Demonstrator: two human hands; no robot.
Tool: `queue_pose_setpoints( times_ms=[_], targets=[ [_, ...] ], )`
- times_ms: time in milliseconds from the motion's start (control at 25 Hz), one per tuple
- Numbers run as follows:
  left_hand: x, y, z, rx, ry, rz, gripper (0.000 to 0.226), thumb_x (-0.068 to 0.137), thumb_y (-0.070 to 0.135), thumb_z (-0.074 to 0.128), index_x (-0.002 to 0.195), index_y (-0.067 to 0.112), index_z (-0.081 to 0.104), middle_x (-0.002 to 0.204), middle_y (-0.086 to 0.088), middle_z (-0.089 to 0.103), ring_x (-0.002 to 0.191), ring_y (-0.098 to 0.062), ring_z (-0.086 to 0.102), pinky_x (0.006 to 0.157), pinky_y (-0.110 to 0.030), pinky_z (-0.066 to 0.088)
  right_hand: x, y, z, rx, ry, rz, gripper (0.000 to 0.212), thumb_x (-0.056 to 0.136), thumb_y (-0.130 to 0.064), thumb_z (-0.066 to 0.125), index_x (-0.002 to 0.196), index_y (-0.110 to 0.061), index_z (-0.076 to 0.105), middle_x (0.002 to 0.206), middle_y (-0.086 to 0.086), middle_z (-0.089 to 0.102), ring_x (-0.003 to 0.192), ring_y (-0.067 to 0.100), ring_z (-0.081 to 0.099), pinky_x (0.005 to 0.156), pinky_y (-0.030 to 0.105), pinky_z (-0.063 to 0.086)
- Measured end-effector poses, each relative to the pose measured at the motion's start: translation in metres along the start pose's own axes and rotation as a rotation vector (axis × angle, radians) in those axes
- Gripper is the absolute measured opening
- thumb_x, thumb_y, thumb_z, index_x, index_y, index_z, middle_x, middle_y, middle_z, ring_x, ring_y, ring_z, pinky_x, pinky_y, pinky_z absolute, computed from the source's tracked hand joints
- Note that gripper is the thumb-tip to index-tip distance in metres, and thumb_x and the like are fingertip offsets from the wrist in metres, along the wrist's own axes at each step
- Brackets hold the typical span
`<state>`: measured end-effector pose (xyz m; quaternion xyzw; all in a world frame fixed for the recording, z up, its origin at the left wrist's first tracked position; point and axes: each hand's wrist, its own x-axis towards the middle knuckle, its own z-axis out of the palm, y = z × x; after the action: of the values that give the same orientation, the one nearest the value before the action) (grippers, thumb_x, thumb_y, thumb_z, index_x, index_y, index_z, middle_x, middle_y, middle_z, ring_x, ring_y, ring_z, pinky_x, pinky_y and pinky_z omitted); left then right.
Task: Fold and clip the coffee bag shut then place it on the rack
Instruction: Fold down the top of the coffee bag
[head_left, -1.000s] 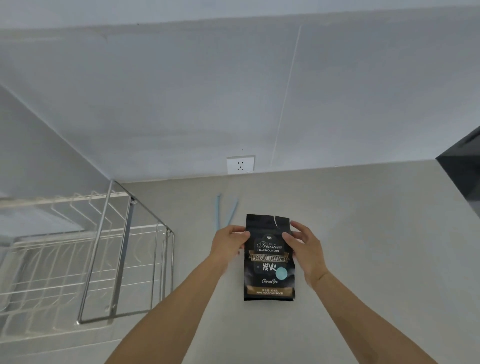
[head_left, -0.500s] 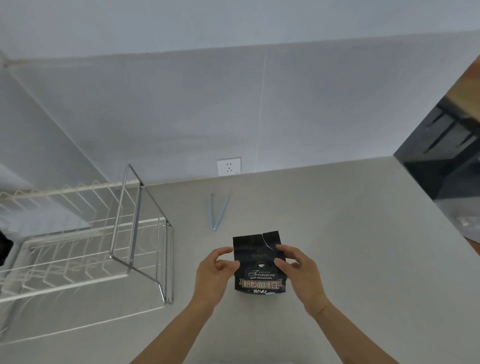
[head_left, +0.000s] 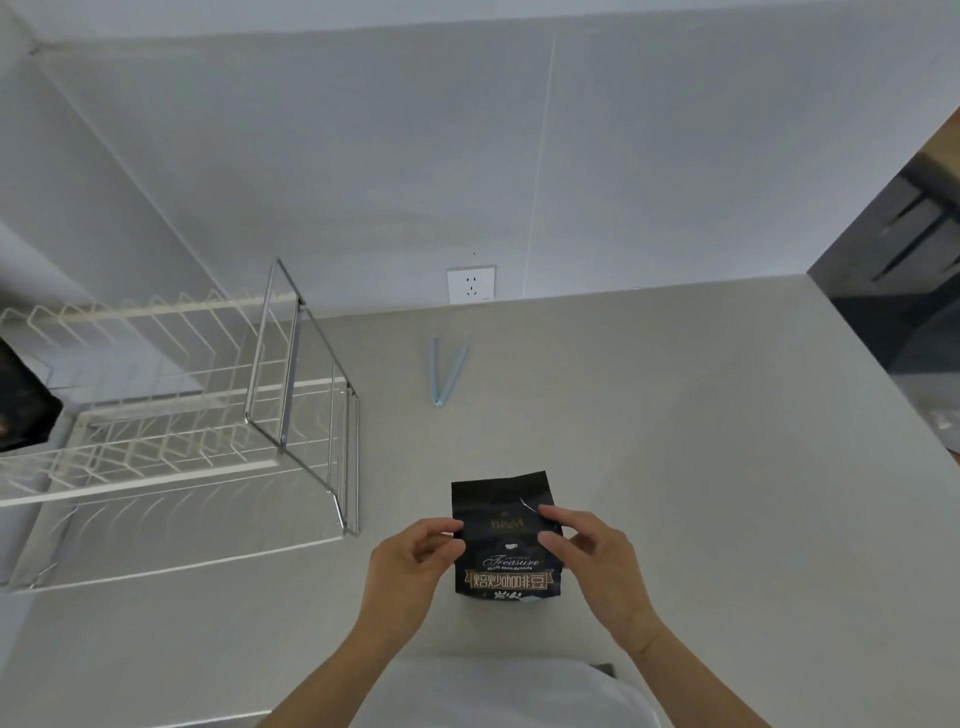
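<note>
Black coffee bag (head_left: 503, 540) stands pinched between left hand (head_left: 415, 566) and right hand (head_left: 597, 566).

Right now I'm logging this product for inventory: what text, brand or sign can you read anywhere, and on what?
"Treasure": script on the coffee bag, held by the left hand and right hand.
"BLUE MOUNTAIN": small line beneath.
"焙炒咖啡豆": framed band lower down.
Logo above and the bottom characters: too blurred or cut off.
Wall socket: nothing legible.
</note>
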<state>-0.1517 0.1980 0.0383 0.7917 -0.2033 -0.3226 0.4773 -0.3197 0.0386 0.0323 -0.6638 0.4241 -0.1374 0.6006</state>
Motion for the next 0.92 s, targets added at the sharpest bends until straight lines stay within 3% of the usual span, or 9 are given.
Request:
queue_pose_setpoints(
  times_ms=[120, 240, 320, 440, 560, 800, 920],
  targets=[
    [-0.004, -0.003, -0.001, 0.025, 0.006, 0.016, 0.033, 0.081, 0.015, 0.075, 0.079, 0.048, 0.071, 0.08, 0.016, 0.077, 0.078, -0.001, 0.07, 0.065, -0.009, 0.052, -0.006, 0.002, -0.002, -0.015, -0.028, -0.015, 0.035, 0.079, -0.012, 0.075, 0.097, -0.041, 0.07, 0.096, -0.012, 0.073, 0.068, 0.008, 0.066, 0.069, 0.013, 0.052],
    [-0.006, -0.001, -0.002, 0.083, -0.004, 0.064, 0.031, 0.082, 0.017, 0.075, 0.079, 0.048, 0.069, 0.081, 0.023, 0.074, 0.076, -0.001, 0.068, 0.066, -0.012, 0.052, -0.007, 0.001, -0.003, -0.042, -0.028, -0.035, 0.037, 0.076, -0.012, 0.077, 0.091, -0.045, 0.072, 0.092, -0.016, 0.073, 0.07, 0.01, 0.067, 0.069, 0.011, 0.05],
    [-0.007, -0.002, -0.003, 0.122, -0.01, 0.113, 0.032, 0.08, 0.017, 0.076, 0.078, 0.048, 0.069, 0.08, 0.023, 0.073, 0.076, -0.001, 0.066, 0.064, -0.011, 0.049, -0.008, 0.0, -0.005, -0.095, -0.018, -0.074, 0.036, 0.076, -0.015, 0.078, 0.087, -0.049, 0.072, 0.088, -0.016, 0.071, 0.071, 0.007, 0.064, 0.069, 0.013, 0.049],
    [-0.007, -0.001, -0.004, 0.212, -0.003, 0.21, 0.024, 0.079, 0.018, 0.077, 0.082, 0.041, 0.073, 0.081, 0.014, 0.07, 0.08, -0.008, 0.064, 0.063, -0.019, 0.05, -0.011, 0.0, -0.008, -0.327, 0.015, -0.153, 0.022, 0.077, -0.027, 0.077, 0.085, -0.047, 0.074, 0.087, -0.016, 0.063, 0.09, 0.003, 0.054, 0.072, 0.014, 0.042],
    [-0.006, 0.001, -0.005, 0.288, 0.015, 0.303, 0.015, 0.079, 0.018, 0.078, 0.084, 0.032, 0.074, 0.092, 0.014, 0.06, 0.088, -0.009, 0.06, 0.067, -0.021, 0.05, -0.014, -0.001, -0.013, -0.419, 0.012, -0.21, 0.014, 0.075, -0.03, 0.079, 0.083, -0.041, 0.076, 0.094, -0.022, 0.058, 0.1, 0.0, 0.049, 0.075, 0.012, 0.039],
    [-0.008, 0.0, -0.006, 0.508, -0.022, 0.429, 0.01, 0.084, 0.025, 0.071, 0.089, 0.032, 0.066, 0.093, 0.022, 0.063, 0.09, 0.008, 0.053, 0.075, -0.016, 0.047, -0.013, -0.016, -0.002, -0.61, -0.022, -0.396, 0.012, 0.078, -0.033, 0.076, 0.089, -0.036, 0.077, 0.085, -0.023, 0.068, 0.093, 0.007, 0.051, 0.075, 0.022, 0.045],
    [-0.007, 0.009, -0.002, 0.576, -0.036, 0.56, 0.009, 0.082, 0.029, 0.073, 0.091, 0.032, 0.07, 0.091, 0.016, 0.068, 0.09, -0.001, 0.058, 0.071, -0.021, 0.051, -0.013, -0.022, 0.006, -0.631, -0.022, -0.45, 0.01, 0.078, -0.033, 0.076, 0.087, -0.034, 0.077, 0.083, -0.019, 0.071, 0.089, 0.01, 0.054, 0.072, 0.024, 0.048]
  ],
)
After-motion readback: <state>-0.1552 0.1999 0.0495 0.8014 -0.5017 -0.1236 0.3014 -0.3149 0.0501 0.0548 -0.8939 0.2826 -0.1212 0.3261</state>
